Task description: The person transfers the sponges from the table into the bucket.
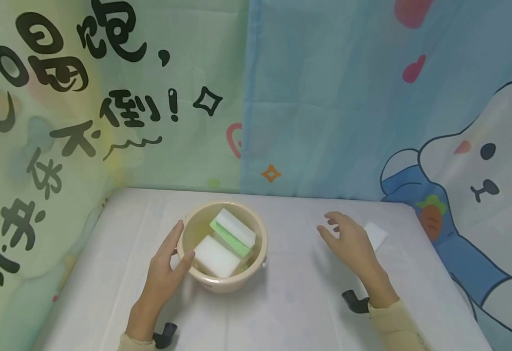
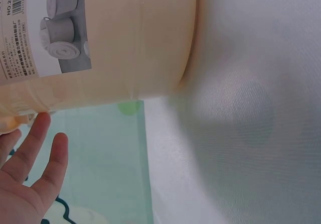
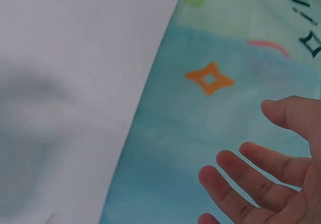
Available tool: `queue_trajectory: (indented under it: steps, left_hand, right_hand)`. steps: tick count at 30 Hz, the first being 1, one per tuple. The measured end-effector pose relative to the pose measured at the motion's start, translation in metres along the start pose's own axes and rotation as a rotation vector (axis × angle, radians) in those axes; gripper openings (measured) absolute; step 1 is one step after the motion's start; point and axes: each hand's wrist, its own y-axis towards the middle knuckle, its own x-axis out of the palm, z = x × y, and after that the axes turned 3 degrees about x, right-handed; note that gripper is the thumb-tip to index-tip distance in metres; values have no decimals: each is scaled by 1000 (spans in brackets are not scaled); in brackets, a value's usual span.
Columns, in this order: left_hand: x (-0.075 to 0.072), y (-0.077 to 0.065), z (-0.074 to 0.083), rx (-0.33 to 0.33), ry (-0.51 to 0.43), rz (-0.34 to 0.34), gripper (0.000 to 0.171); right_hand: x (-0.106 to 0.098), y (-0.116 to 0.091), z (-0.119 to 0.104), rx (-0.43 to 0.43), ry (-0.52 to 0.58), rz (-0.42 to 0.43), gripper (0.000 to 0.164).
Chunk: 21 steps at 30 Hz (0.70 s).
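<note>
A cream plastic bucket (image 1: 225, 285) stands on the table, left of the middle in the head view. Inside it lie a sponge with a white and a green layer (image 1: 234, 231) and a second sponge (image 1: 218, 257) with its white face up. Against the bucket's left side is my left hand (image 1: 163, 273), its fingers extended and spread, the thumb near the rim. The left wrist view shows fingertips (image 2: 40, 121) close to the bucket's wall, which bears a printed label (image 2: 45, 33). My right hand (image 1: 348, 243) hovers over the table, fingers loosely bent around nothing.
A flat white piece (image 1: 375, 236), partly hidden, lies behind my right hand. White cloth covers the table (image 1: 286, 302). Printed curtains (image 1: 317, 122) hang along its back and left sides. Dark straps or mounts (image 1: 355, 302) sit at both wrists.
</note>
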Motion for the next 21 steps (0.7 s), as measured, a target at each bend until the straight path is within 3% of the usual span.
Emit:
queue_trajectory:
  steps: [13, 18, 21]
  left_hand:
    - [0, 0, 1, -2, 8, 7, 68]
    - [0, 0, 1, 3, 2, 8, 68]
    - [0, 1, 1, 5, -4, 7, 68]
  right_hand:
    - [0, -3, 63, 108, -85, 37, 45]
    - [2, 1, 89, 214, -69, 51, 52]
    - [6, 4, 103, 319, -59, 50, 58]
